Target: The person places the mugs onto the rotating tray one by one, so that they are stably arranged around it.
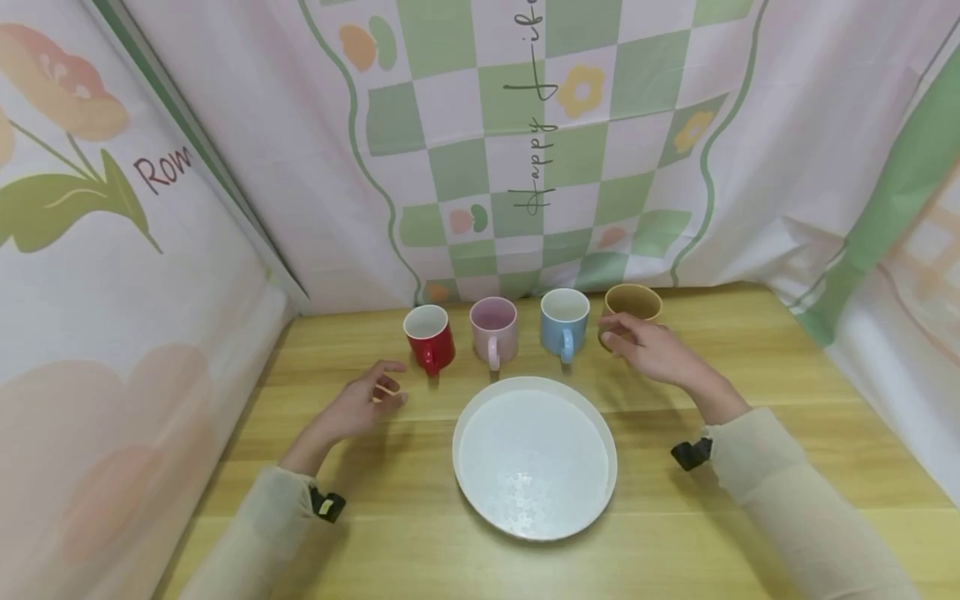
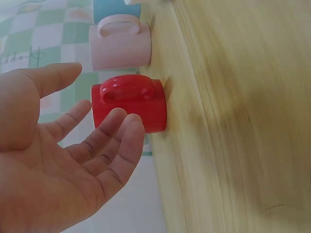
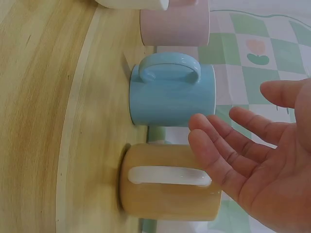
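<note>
Four differently coloured mugs would be several in a row: a red mug (image 1: 431,340), a pink mug (image 1: 495,332), a light blue mug (image 1: 564,323) and a yellow-brown mug (image 1: 633,302) stand upright at the table's back. My left hand (image 1: 364,402) hovers just left of the red mug, fingers loosely bent and holding nothing; in the left wrist view its fingertips overlap the red mug (image 2: 129,103). My right hand (image 1: 652,346) hovers in front of the yellow-brown mug, partly covering it. The right wrist view shows its relaxed fingers before that mug's white handle (image 3: 169,175).
A round white tray (image 1: 534,533) lies on the wooden table (image 1: 405,533) between my forearms, in front of the mugs. A patterned curtain (image 1: 450,175) hangs right behind the mugs, with more cloth at both sides.
</note>
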